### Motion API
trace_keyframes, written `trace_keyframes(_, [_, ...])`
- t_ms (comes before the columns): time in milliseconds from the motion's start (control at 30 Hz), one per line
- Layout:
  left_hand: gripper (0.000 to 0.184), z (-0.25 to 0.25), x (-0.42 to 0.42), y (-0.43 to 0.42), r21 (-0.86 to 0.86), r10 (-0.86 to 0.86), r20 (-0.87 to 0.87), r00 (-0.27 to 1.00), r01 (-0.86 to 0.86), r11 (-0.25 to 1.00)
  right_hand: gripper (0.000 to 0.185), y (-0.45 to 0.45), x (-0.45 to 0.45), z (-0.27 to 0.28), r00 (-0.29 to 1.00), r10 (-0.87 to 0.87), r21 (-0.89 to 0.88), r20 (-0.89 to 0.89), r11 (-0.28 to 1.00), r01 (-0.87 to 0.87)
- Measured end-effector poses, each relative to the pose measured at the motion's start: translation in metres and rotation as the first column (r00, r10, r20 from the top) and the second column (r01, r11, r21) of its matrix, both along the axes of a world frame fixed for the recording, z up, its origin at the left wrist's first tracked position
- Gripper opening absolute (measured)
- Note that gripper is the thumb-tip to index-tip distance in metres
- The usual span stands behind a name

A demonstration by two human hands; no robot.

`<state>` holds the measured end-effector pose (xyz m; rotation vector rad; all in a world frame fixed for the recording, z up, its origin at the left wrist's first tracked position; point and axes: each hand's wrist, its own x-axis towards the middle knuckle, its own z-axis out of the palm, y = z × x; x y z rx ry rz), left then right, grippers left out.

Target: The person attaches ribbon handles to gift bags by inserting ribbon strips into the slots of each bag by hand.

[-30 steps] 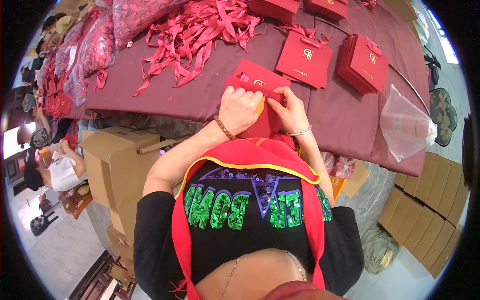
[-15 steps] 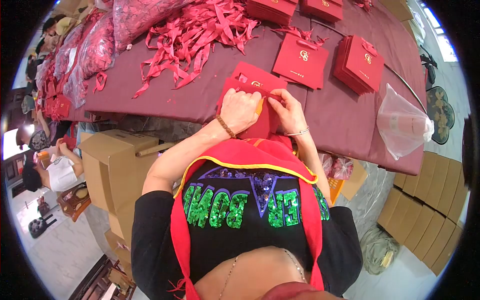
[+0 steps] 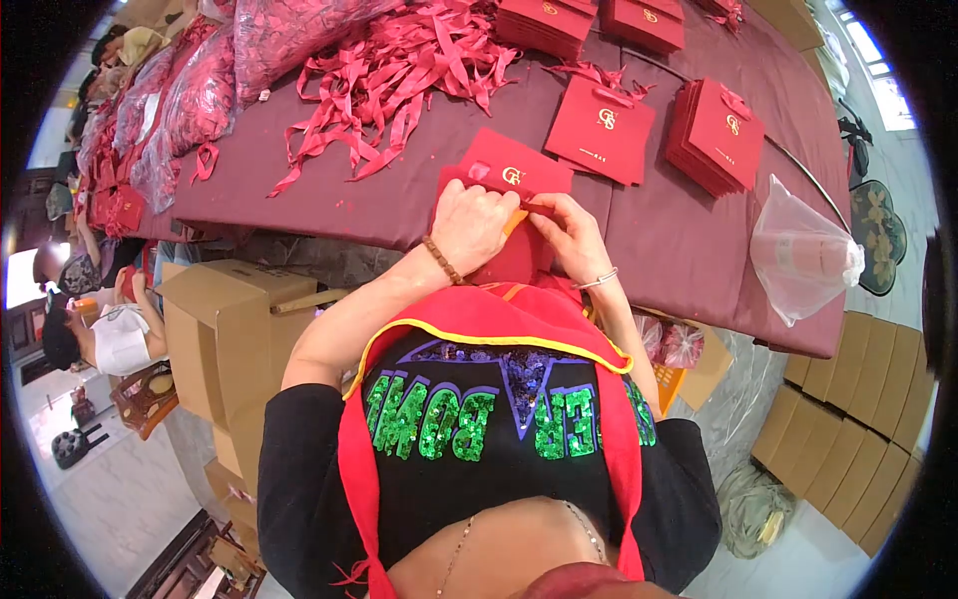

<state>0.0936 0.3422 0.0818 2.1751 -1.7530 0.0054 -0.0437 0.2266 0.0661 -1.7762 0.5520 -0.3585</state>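
At the near edge of the table, a red paper gift bag (image 3: pixel 509 262) lies under both my hands. Closed over its upper part is my left hand (image 3: pixel 473 225), and a small yellow-orange piece (image 3: pixel 514 221) shows beside its thumb; what that piece is, I cannot make out. My right hand (image 3: pixel 569 238) pinches the bag's dark red edge close to the left fingers. Just beyond lies another red bag (image 3: pixel 539 178) with a gold logo, partly covered by my hands. A pink ribbon handle (image 3: pixel 479 171) shows at its left.
Pink-red ribbons (image 3: pixel 399 85) lie heaped at the far left, beside plastic sacks (image 3: pixel 195 105). Stacked red bags (image 3: pixel 714 138) stand at the right, near a clear plastic bag (image 3: pixel 803 255). An open carton (image 3: pixel 239 299) stands below the table at left. Other people (image 3: pixel 125 329) sit farther left.
My hands stay on the bag at the table edge, with the right fingers shifted slightly nearer the left hand. The whole view has moved slightly.
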Motion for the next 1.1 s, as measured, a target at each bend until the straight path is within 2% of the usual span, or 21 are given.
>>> trace_keyframes(67, [0.019, 0.004, 0.004, 0.001, -0.170, -0.010, 0.153, 0.988, 0.036, 0.985, 0.020, -0.001, 0.000, 0.002, 1.000, 0.008, -0.032, 0.004, 0.999, -0.007])
trace_keyframes(233, [0.021, 0.016, 0.005, 0.004, -0.246, -0.008, 0.126, 0.992, 0.039, 0.968, 0.021, 0.003, -0.002, -0.001, 0.999, 0.004, -0.015, 0.050, 1.000, -0.004])
trace_keyframes(300, [0.020, 0.029, 0.010, 0.003, -0.287, -0.003, 0.002, 1.000, 0.004, 0.958, 0.020, 0.005, 0.000, -0.001, 0.991, 0.010, -0.142, 0.130, 0.990, 0.009])
trace_keyframes(333, [0.020, 0.032, 0.015, 0.003, -0.288, -0.002, 0.001, 1.000, 0.002, 0.958, 0.020, 0.006, 0.001, 0.000, 0.992, 0.012, -0.144, 0.128, 0.990, 0.007])
trace_keyframes(400, [0.021, 0.033, 0.033, -0.001, -0.026, -0.048, -0.128, 0.991, 0.045, 0.999, 0.018, 0.008, 0.005, 0.004, 0.993, 0.032, -0.290, 0.115, 0.957, 0.002])
trace_keyframes(433, [0.023, 0.034, 0.043, -0.005, 0.111, -0.033, -0.254, 0.967, 0.064, 0.992, 0.018, 0.009, 0.006, 0.006, 0.993, 0.039, -0.289, 0.114, 0.957, -0.004])
trace_keyframes(467, [0.023, 0.037, 0.049, -0.010, 0.113, -0.028, -0.255, 0.966, 0.059, 0.992, 0.017, 0.010, 0.007, 0.010, 0.992, 0.050, -0.336, 0.117, 0.942, -0.008])
trace_keyframes(533, [0.028, 0.046, 0.058, -0.020, 0.371, 0.014, -0.444, 0.896, 0.169, 0.913, 0.017, 0.011, 0.007, 0.011, 0.991, 0.070, -0.386, 0.115, 0.922, -0.020])
trace_keyframes(567, [0.025, 0.046, 0.064, -0.028, 0.427, -0.033, -0.459, 0.888, 0.253, 0.868, 0.017, 0.013, 0.007, 0.010, 0.990, 0.047, -0.384, 0.134, 0.923, 0.008])
trace_keyframes(600, [0.026, 0.045, 0.069, -0.035, 0.428, -0.081, -0.530, 0.844, 0.349, 0.834, 0.017, 0.013, 0.008, 0.010, 0.988, 0.023, -0.381, 0.154, 0.924, 0.038])
trace_keyframes(667, [0.025, 0.045, 0.074, -0.045, 0.463, -0.040, -0.612, 0.790, 0.398, 0.792, 0.017, 0.013, 0.008, 0.011, 0.992, -0.002, -0.333, 0.127, 0.942, 0.045])
trace_keyframes(700, [0.025, 0.045, 0.074, -0.047, 0.463, -0.037, -0.612, 0.790, 0.395, 0.793, 0.018, 0.013, 0.008, 0.012, 0.995, -0.032, -0.283, 0.097, 0.957, 0.059])
trace_keyframes(800, [0.023, 0.046, 0.072, -0.053, 0.523, 0.064, -0.654, 0.754, 0.389, 0.759, 0.018, 0.011, 0.008, 0.012, 0.995, -0.021, -0.302, 0.092, 0.952, 0.049])
trace_keyframes(900, [0.020, 0.045, 0.067, -0.052, 0.491, 0.021, -0.639, 0.769, 0.387, 0.781, 0.018, 0.008, 0.008, 0.009, 0.994, -0.002, -0.315, 0.112, 0.948, 0.037])
trace_keyframes(967, [0.019, 0.034, 0.067, -0.047, 0.319, -0.033, -0.680, 0.733, 0.336, 0.886, 0.017, 0.007, 0.008, 0.011, 0.995, -0.003, -0.280, 0.099, 0.960, 0.031])
trace_keyframes(1033, [0.019, 0.034, 0.064, -0.050, 0.329, -0.001, -0.651, 0.759, 0.284, 0.900, 0.017, 0.005, 0.008, 0.013, 0.996, -0.006, -0.239, 0.087, 0.971, 0.027])
trace_keyframes(1100, [0.019, 0.029, 0.062, -0.051, 0.318, 0.034, -0.643, 0.765, 0.226, 0.921, 0.017, 0.002, 0.007, 0.018, 1.000, -0.012, -0.162, -0.008, 0.987, 0.010])
